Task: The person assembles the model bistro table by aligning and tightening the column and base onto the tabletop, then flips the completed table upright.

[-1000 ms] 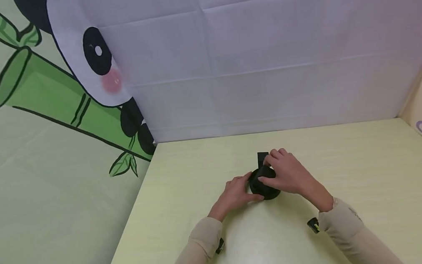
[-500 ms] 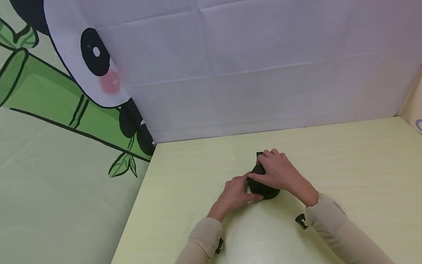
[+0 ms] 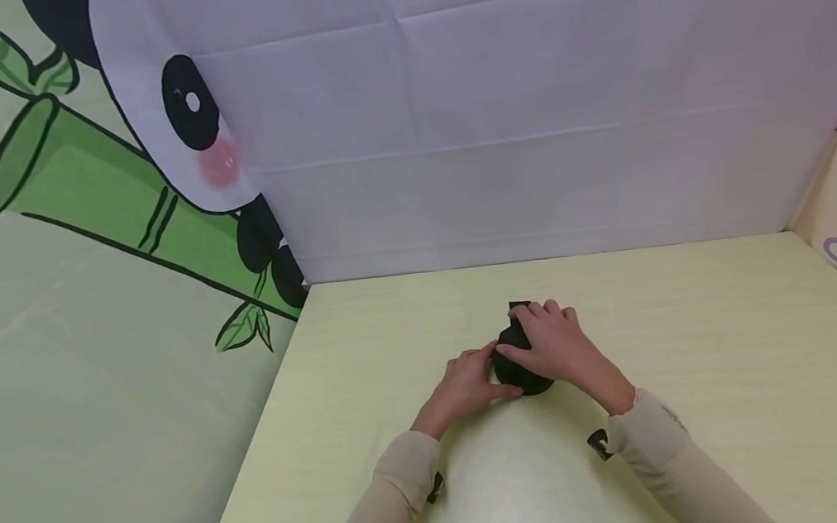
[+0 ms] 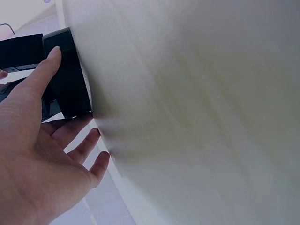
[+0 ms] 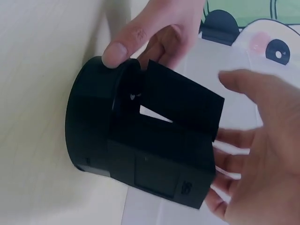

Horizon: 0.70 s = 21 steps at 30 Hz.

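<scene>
A black device with a round base (image 3: 521,375) stands on the pale table (image 3: 365,333). In the right wrist view a rectangular box (image 5: 159,164) rises from this base, and a flat black flap (image 5: 185,98) leans beside it. My left hand (image 3: 466,383) grips the base from the left, its thumb on one side and fingers on the other. Over the device's upper end is my right hand (image 3: 556,345). Its fingers reach behind the far end of the box, while its thumb (image 5: 239,82) is held apart from the flap. Part of the device is hidden under this hand.
A white cloth (image 3: 526,119) hangs behind the table's back edge. To the left is a green cloth printed with a panda and bamboo (image 3: 105,181). Small dark cameras (image 3: 599,443) sit at both wrists, by the beige sleeves.
My right hand has shifted left over the top of the device since a second ago, then edged slightly back. The left hand stays on the base.
</scene>
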{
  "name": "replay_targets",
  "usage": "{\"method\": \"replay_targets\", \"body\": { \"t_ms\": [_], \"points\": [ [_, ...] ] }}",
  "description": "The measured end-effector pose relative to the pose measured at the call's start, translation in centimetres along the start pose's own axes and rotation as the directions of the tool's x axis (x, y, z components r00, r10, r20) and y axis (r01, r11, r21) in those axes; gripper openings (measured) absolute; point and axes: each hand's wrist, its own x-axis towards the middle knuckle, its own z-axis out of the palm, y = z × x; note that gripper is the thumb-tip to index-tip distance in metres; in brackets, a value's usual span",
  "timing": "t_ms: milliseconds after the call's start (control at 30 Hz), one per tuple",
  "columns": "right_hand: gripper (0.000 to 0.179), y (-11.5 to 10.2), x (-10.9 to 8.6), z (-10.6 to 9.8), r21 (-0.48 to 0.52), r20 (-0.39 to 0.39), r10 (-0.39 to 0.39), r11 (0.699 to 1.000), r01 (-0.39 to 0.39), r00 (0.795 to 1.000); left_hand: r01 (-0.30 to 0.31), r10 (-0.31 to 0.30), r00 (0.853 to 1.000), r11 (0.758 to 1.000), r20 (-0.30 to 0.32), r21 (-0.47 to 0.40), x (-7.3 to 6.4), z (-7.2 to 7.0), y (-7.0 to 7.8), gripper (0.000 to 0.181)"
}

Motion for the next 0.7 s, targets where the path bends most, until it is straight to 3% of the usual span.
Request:
{"method": "replay_targets", "body": {
  "t_ms": [267, 433, 700],
  "points": [
    [0.045, 0.9, -1.2, -0.5, 0.017, -0.015, -0.035, 0.999, 0.035, 0.999, 0.007, -0.007, 1.0, 1.0, 0.002, 0.0, 0.1, 0.1, 0.1, 0.09],
    [0.044, 1.1, -2.0, -0.3, 0.022, -0.07, -0.057, 0.998, 0.059, 0.996, 0.011, -0.011, 1.0, 1.0, 0.005, 0.001, 0.0, 0.1, 0.3, 0.09],
    [0.042, 0.8, -2.6, 0.4, -0.054, -0.163, -0.095, 0.995, 0.087, 0.982, 0.019, -0.019, 1.0, 1.0, 0.005, 0.0, 0.0, 0.1, 0.2, 0.091]
  ]
}}
